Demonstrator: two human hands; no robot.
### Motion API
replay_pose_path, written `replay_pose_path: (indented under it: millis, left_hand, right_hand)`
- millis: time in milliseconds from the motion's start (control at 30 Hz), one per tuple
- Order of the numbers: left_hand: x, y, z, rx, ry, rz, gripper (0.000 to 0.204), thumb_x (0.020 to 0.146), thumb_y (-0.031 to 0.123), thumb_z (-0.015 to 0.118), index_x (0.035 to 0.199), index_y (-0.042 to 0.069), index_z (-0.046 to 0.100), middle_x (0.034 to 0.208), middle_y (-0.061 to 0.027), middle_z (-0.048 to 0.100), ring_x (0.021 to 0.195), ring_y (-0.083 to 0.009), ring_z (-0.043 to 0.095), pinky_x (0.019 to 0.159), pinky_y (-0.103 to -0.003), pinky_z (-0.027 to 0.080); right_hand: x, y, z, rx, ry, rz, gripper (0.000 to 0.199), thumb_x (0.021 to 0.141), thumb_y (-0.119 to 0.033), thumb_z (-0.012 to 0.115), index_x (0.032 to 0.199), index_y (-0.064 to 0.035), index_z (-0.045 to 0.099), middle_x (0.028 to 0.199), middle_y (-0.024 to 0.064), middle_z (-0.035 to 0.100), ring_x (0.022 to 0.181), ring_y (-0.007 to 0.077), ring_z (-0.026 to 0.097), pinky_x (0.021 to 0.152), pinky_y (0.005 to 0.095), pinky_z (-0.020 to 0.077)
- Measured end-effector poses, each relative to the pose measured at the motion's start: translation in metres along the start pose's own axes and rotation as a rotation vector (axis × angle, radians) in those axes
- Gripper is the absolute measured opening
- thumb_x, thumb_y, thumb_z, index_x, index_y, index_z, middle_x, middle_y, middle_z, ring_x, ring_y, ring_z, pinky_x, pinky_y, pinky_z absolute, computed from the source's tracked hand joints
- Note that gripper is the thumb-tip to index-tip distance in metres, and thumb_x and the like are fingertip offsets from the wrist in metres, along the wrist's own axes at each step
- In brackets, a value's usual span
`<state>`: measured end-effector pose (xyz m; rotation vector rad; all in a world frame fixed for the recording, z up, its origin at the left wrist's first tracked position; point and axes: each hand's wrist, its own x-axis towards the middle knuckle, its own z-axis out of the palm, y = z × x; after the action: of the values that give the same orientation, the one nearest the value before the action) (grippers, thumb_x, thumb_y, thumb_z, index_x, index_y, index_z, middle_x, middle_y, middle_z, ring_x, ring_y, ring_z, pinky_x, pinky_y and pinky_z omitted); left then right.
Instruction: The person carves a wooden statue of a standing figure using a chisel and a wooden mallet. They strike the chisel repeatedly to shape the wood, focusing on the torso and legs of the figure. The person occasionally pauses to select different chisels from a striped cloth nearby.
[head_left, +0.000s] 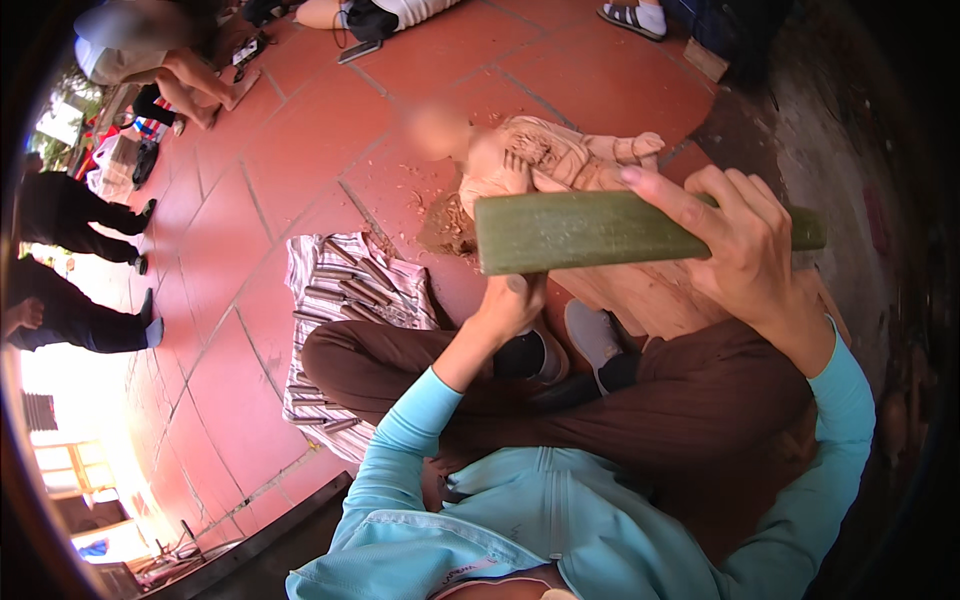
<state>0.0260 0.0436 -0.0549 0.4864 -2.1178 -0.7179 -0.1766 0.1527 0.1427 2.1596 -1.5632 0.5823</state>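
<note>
Green wooden block (600,232), right hand (745,255) fingers wrapped round it, left hand (510,305) fisted below.

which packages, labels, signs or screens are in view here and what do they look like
Phone or tablet: flat dark rectangle lying on the red tiles at the top, screen dark.
Bags: pale, crumpled, with a striped one beside them, at the far left on the floor.
No signs or labels can be made out; the green wooden block in the right hand is plain.
</note>
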Motion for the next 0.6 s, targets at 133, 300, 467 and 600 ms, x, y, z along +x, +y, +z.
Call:
replay_pose_path:
  millis: [133,300,467,600]
  left_hand:
    - [0.011,0.006,-0.007,-0.304,0.167,0.008,0.018,0.093,-0.006,0.054,0.108,0.001,0.046,0.094,-0.0134,0.059,0.079,-0.0225,0.058,0.075,-0.033,0.048]
    - [0.007,-0.002,-0.008,-0.097,0.144,-0.031,0.030,0.096,-0.003,0.051,0.109,0.006,0.025,0.110,-0.0223,0.063,0.104,-0.0270,0.063,0.094,-0.036,0.047]
    - [0.015,0.001,-0.002,-0.232,0.152,0.070,0.039,0.091,-0.005,0.058,0.113,0.006,0.028,0.107,-0.0180,0.057,0.098,-0.0207,0.060,0.089,-0.032,0.046]
    - [0.014,-0.005,-0.001,-0.150,0.167,0.149,0.043,0.089,-0.005,0.062,0.114,0.006,0.029,0.105,-0.0160,0.055,0.095,-0.0190,0.059,0.087,-0.030,0.047]
  right_hand:
    - [-0.004,0.010,0.008,0.000,0.070,0.029,0.071,0.064,0.002,0.073,0.129,-0.0229,0.060,0.076,0.0024,0.056,0.066,0.0218,0.057,0.060,0.0343,0.0462]
    - [-0.008,0.009,0.008,0.003,0.046,0.099,0.073,0.063,0.005,0.071,0.130,-0.0229,0.060,0.075,0.0023,0.058,0.064,0.0215,0.058,0.059,0.0339,0.0486]
    - [-0.008,0.008,0.008,0.008,0.028,0.107,0.074,0.062,0.005,0.071,0.129,-0.0229,0.060,0.074,0.0021,0.057,0.063,0.0213,0.057,0.059,0.0336,0.0488]
    - [-0.007,0.008,0.009,0.013,0.032,0.105,0.073,0.062,0.006,0.071,0.129,-0.0218,0.061,0.074,0.0021,0.057,0.063,0.0216,0.058,0.059,0.0336,0.0489]
